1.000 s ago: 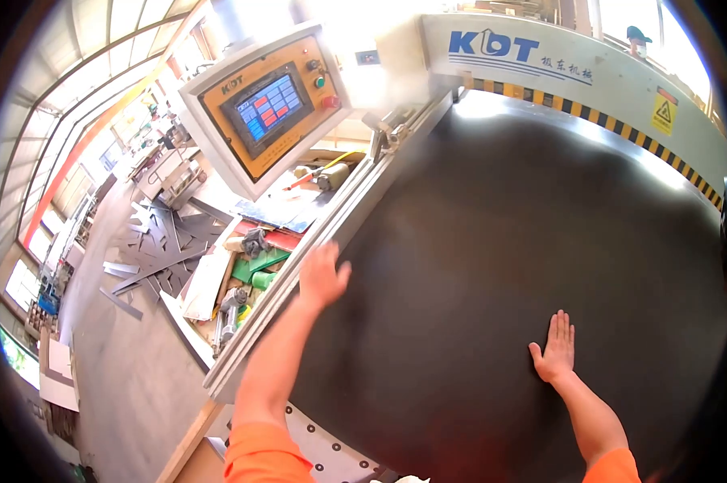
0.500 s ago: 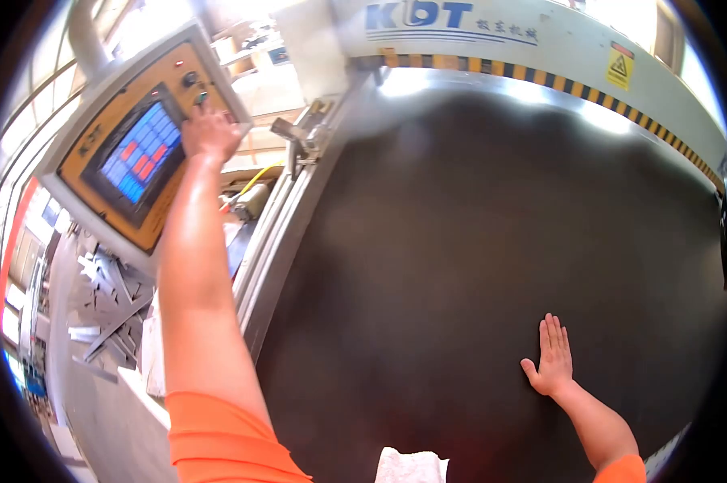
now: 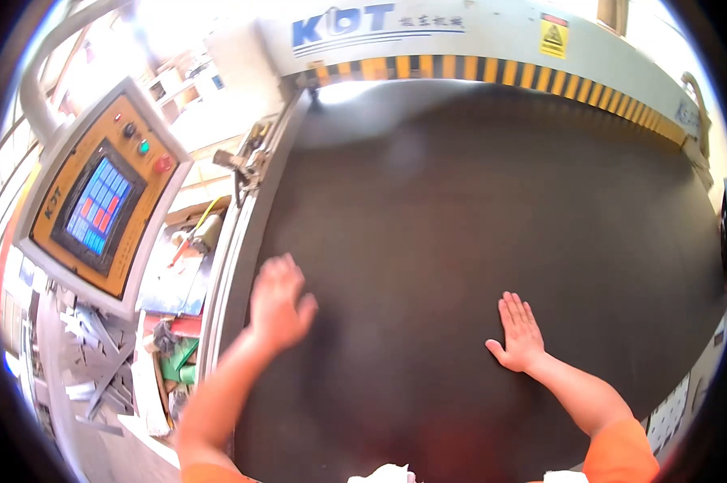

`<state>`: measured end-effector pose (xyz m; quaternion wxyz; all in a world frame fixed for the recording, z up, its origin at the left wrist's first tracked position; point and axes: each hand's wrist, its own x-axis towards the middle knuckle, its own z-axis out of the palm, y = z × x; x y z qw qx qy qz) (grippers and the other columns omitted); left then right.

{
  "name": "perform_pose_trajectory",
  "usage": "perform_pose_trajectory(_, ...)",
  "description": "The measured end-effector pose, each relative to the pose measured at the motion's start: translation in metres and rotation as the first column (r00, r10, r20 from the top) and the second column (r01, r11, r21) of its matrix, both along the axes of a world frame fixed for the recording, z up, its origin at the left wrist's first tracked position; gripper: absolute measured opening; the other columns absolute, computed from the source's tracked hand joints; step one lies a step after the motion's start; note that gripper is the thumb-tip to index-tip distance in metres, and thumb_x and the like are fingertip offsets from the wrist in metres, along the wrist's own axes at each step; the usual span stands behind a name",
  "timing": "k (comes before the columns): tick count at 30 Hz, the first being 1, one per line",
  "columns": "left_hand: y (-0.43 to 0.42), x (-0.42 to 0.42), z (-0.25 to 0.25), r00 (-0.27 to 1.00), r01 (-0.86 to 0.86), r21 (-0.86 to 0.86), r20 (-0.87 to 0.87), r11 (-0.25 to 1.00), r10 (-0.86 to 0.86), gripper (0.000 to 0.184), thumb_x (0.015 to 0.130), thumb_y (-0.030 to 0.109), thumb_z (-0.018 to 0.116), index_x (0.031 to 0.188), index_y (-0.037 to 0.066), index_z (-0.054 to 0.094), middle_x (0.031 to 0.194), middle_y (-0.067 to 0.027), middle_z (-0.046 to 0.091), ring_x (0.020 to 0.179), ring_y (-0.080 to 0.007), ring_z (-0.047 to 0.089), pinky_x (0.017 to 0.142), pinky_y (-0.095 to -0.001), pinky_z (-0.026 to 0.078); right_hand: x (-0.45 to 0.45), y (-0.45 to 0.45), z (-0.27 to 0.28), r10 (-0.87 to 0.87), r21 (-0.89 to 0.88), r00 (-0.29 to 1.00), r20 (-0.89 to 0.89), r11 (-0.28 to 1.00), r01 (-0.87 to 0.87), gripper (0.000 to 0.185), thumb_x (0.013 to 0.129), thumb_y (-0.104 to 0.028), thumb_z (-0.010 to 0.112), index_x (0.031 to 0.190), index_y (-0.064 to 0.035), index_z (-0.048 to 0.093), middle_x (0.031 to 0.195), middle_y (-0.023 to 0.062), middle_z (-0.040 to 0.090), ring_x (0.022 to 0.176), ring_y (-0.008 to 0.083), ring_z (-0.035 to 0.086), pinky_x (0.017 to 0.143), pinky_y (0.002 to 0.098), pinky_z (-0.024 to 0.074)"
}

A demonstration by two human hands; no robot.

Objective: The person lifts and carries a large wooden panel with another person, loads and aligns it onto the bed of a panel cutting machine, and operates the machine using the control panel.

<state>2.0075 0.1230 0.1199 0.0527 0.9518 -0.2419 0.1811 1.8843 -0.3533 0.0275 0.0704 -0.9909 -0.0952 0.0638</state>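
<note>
A large dark sheet (image 3: pixel 428 225) fills the machine bed in front of me. Over its left edge is my left hand (image 3: pixel 279 306), slightly blurred, fingers apart and holding nothing; whether it touches the surface I cannot tell. My right hand (image 3: pixel 518 336) lies flat on the sheet at the right, palm down with the thumb spread. Left of the sheet stands a control panel (image 3: pixel 98 205) with a lit screen (image 3: pixel 98 206), a green button (image 3: pixel 144 147) and a red knob (image 3: pixel 163 163).
A machine beam (image 3: pixel 492 28) with a yellow-and-black striped guard (image 3: pixel 444 68) spans the far side. A metal rail (image 3: pixel 239 241) runs along the sheet's left edge, carrying a clamp-like fitting (image 3: pixel 239 165). Scrap strips (image 3: pixel 102 362) lie at lower left.
My left hand has left the control panel and come down to the sheet's left side. My right hand stays flat on the sheet. The view has shifted to the right.
</note>
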Motion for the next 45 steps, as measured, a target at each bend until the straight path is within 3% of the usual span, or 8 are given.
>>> perform_pose_trajectory(6,-0.073,-0.194,-0.090,0.944,0.024,-0.236,-0.315,0.971,-0.100,0.061,0.077,0.032,0.078,0.120,-0.007,0.060,0.146,-0.0288,0.046,0.137,-0.0502,0.040,0.113,-0.0560,0.034,-0.006,-0.006,-0.002,-0.011,0.015,1.000,0.023,1.000,0.011,0.091,0.099,-0.059,0.044,0.159,0.0022,0.014,0.168,0.0186,0.010,0.157,0.0306,0.004,0.127,0.0440,0.0044)
perform_pose_trajectory(10,-0.134,-0.274,-0.060,0.941,-0.026,-0.056,-0.339,0.998,0.005,0.064,0.092,0.036,0.067,0.137,-0.007,0.054,0.148,-0.0289,0.048,0.137,-0.0397,0.047,0.114,-0.0535,0.034,-0.011,-0.012,-0.003,-0.018,0.030,1.000,0.014,0.999,0.017,0.089,0.101,-0.060,0.036,0.160,0.0015,0.010,0.169,0.0173,0.006,0.157,0.0295,0.001,0.127,0.0429,0.0026)
perform_pose_trajectory(13,-0.147,-0.296,-0.079,0.868,-0.163,-0.016,-0.478,0.986,0.136,0.075,0.093,0.040,0.062,0.146,-0.008,0.042,0.163,-0.0281,0.021,0.151,-0.0461,0.018,0.123,-0.0565,0.014,-0.012,-0.014,-0.011,-0.013,0.060,0.998,0.058,0.998,0.010,0.088,0.101,-0.059,0.036,0.160,0.0019,0.011,0.169,0.0181,0.005,0.157,0.0304,0.000,0.127,0.0427,0.0023)
perform_pose_trajectory(26,-0.173,-0.315,-0.105,0.921,-0.286,0.026,-0.269,0.958,0.282,0.066,0.103,0.046,0.047,0.147,-0.003,0.044,0.161,-0.0206,0.032,0.149,-0.0377,0.028,0.122,-0.0511,0.022,-0.145,-0.119,-0.009,0.050,0.193,0.999,0.015,0.980,-0.052,0.081,0.103,-0.053,0.037,0.161,-0.0005,0.012,0.170,0.0144,0.008,0.157,0.0290,0.004,0.128,0.0410,0.0042)
perform_pose_trajectory(32,-0.160,-0.307,-0.135,0.913,-0.343,-0.034,-0.246,0.939,0.325,0.065,0.094,0.036,0.058,0.144,-0.005,0.047,0.162,-0.0193,0.032,0.151,-0.0366,0.027,0.123,-0.0498,0.020,-0.283,-0.307,0.003,-0.397,0.220,0.904,0.161,0.907,0.359,0.077,0.091,-0.048,0.061,0.147,0.0009,0.043,0.160,0.0195,0.033,0.151,0.0345,0.027,0.124,0.0456,0.0219)
perform_pose_trajectory(34,-0.179,-0.313,-0.113,0.829,-0.438,0.084,-0.346,0.895,0.439,0.063,0.101,0.036,0.046,0.151,-0.002,0.039,0.167,-0.0124,0.024,0.155,-0.0274,0.018,0.126,-0.0467,0.013,-0.322,-0.348,0.019,-0.547,0.157,0.834,0.069,0.832,0.532,0.078,0.094,-0.048,0.058,0.151,0.0006,0.038,0.162,0.0191,0.030,0.152,0.0333,0.024,0.125,0.0451,0.0192)
perform_pose_trajectory(40,-0.233,-0.352,-0.123,0.573,-0.739,0.155,-0.366,0.656,0.733,0.072,0.104,0.049,0.034,0.156,0.000,0.033,0.169,-0.0144,0.016,0.157,-0.0273,0.012,0.126,-0.0452,0.008,-0.352,-0.368,-0.019,-0.595,0.085,0.797,0.107,0.804,0.589,0.082,0.098,-0.048,0.050,0.159,-0.0009,0.021,0.168,0.0161,0.017,0.157,0.0283,0.011,0.127,0.0430,0.0077)
perform_pose_trajectory(45,-0.249,-0.377,-0.114,0.634,-0.708,0.082,-0.364,0.702,0.682,0.074,0.101,0.051,0.042,0.154,0.000,0.036,0.168,-0.0150,0.019,0.156,-0.0263,0.012,0.126,-0.0432,0.007,-0.353,-0.365,-0.026,-0.588,0.068,0.803,0.102,0.809,0.584,0.082,0.098,-0.048,0.048,0.159,-0.0001,0.021,0.168,0.0164,0.015,0.157,0.0285,0.010,0.127,0.0434,0.0075)
